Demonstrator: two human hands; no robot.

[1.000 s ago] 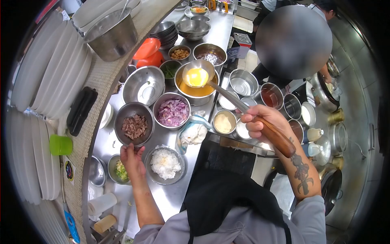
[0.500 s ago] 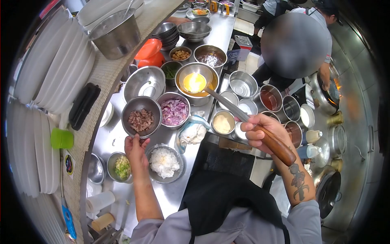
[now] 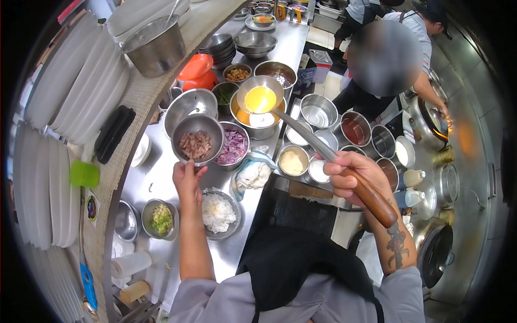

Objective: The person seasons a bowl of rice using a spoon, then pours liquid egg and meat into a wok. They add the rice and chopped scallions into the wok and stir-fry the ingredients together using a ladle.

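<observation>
My left hand [image 3: 188, 175] grips the near rim of a steel bowl [image 3: 212, 132] with chopped brownish-pink meat [image 3: 195, 144] in it. In my right hand [image 3: 353, 176] is a ladle [image 3: 309, 137] with a wooden handle, my fingers wrapped round it. The ladle's cup holds yellow liquid that looks like beaten egg [image 3: 259, 100]. That cup hangs over a steel pot [image 3: 272, 129] of orange-yellow liquid. Sliced red onion [image 3: 235, 146] fills a container beside the meat bowl. Nearer me stands a bowl of white rice [image 3: 218, 213], partly behind my left forearm.
A bowl of chopped green and pale bits [image 3: 161, 218] sits left of my forearm. A cloth [image 3: 254, 175] lies near the counter edge. Several steel pots, one with red sauce [image 3: 355, 128], stand to the right. White plates [image 3: 70, 86] crowd the left shelf. A co-worker [image 3: 425, 48] works at a wok.
The meat bowl in my left hand has moved right and away from me, over the onion container's edge. The ladle's cup has shifted slightly up and right over the pot.
</observation>
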